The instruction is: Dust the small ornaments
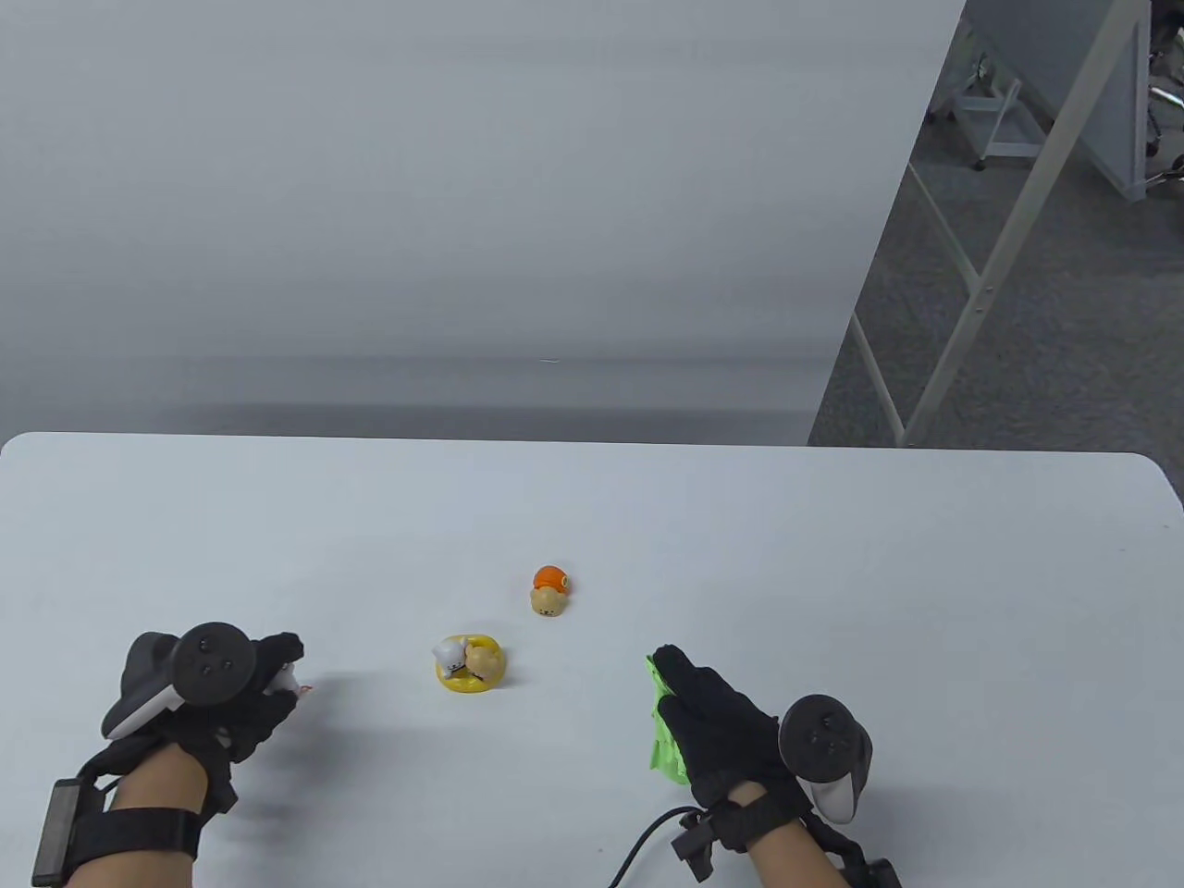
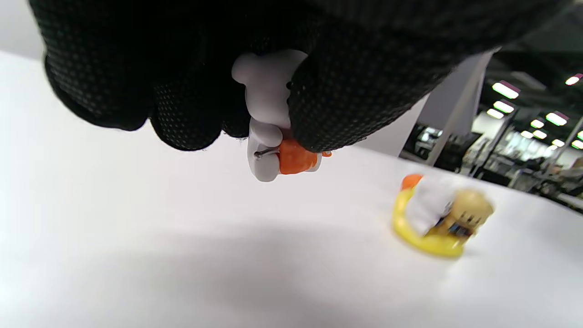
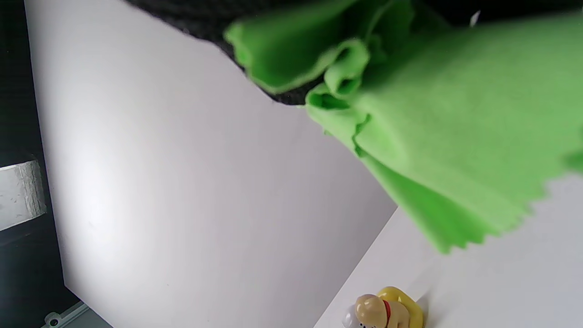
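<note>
My left hand [image 1: 264, 689] grips a small white and orange ornament [image 2: 273, 132] just above the table at the left; in the table view only a bit of it [image 1: 289, 683] shows past the fingers. My right hand [image 1: 712, 717] holds a green cloth [image 1: 664, 731] at the right; the cloth [image 3: 432, 123] hangs from the glove above the table. A yellow ornament with a white and a tan animal [image 1: 470, 662] stands between the hands; it also shows in the left wrist view [image 2: 439, 221] and right wrist view [image 3: 387, 312]. An orange and tan ornament [image 1: 549, 590] stands farther back.
The white table [image 1: 832, 573] runs to a far edge with a grey wall panel [image 1: 462, 213] behind it. A metal frame [image 1: 980, 277] stands on the carpet at the back right. A black cable [image 1: 647, 837] trails from my right wrist.
</note>
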`<action>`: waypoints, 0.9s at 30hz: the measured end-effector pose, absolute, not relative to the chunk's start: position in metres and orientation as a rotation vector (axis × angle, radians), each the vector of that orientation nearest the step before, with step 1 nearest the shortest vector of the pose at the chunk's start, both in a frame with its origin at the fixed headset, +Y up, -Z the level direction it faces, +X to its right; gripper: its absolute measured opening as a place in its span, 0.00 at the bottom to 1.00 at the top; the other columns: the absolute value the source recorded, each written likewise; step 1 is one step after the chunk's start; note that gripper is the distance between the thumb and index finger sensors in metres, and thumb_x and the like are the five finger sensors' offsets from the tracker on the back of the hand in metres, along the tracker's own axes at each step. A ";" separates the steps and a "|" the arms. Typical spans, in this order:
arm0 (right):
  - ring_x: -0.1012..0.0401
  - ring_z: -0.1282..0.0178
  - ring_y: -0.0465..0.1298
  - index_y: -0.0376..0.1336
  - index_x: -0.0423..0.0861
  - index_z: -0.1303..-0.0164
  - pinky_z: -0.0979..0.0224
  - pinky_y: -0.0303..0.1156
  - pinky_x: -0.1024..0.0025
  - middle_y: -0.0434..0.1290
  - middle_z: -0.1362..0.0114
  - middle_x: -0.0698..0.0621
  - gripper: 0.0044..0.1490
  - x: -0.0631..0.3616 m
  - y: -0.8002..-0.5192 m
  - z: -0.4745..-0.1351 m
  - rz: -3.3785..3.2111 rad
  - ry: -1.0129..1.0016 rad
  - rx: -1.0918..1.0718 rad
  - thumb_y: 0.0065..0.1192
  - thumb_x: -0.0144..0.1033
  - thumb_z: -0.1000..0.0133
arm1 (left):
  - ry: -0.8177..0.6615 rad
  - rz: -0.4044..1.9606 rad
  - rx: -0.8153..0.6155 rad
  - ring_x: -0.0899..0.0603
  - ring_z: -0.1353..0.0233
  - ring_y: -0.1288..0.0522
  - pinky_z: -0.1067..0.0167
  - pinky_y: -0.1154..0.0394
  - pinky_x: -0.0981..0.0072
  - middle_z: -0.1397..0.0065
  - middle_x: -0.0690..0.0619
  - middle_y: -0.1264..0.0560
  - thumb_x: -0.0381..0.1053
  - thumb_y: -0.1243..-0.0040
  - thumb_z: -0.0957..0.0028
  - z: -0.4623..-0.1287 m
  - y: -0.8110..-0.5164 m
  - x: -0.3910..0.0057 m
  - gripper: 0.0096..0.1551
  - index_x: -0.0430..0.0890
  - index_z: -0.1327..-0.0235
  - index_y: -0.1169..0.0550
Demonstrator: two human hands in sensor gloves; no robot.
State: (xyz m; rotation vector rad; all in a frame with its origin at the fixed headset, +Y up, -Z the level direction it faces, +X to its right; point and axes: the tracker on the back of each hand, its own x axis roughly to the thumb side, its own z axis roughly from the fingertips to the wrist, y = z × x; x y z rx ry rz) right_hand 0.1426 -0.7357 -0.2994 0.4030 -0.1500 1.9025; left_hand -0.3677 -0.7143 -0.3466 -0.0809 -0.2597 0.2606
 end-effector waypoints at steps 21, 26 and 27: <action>0.41 0.56 0.86 0.75 0.45 0.40 0.45 0.79 0.30 0.82 0.45 0.26 0.22 0.130 -0.715 -0.285 1.867 -0.327 0.594 0.77 0.25 0.46 | -0.593 1.241 -0.033 0.29 0.42 0.14 0.52 0.14 0.39 0.30 0.33 0.24 0.49 0.29 0.43 -0.310 -0.722 -0.193 0.36 0.36 0.24 0.26; 0.41 0.56 0.86 0.76 0.48 0.43 0.45 0.79 0.30 0.82 0.45 0.27 0.21 0.115 -0.715 -0.282 1.857 -0.303 0.668 0.78 0.26 0.47 | -0.620 1.342 -0.241 0.29 0.44 0.14 0.53 0.13 0.39 0.31 0.31 0.25 0.47 0.30 0.42 -0.303 -0.749 -0.171 0.36 0.31 0.26 0.27; 0.41 0.55 0.86 0.77 0.48 0.43 0.44 0.79 0.30 0.82 0.45 0.27 0.21 0.112 -0.715 -0.281 1.852 -0.286 0.692 0.78 0.25 0.47 | -0.614 1.350 -0.269 0.29 0.44 0.14 0.53 0.13 0.39 0.31 0.31 0.25 0.47 0.30 0.42 -0.302 -0.753 -0.169 0.36 0.30 0.26 0.27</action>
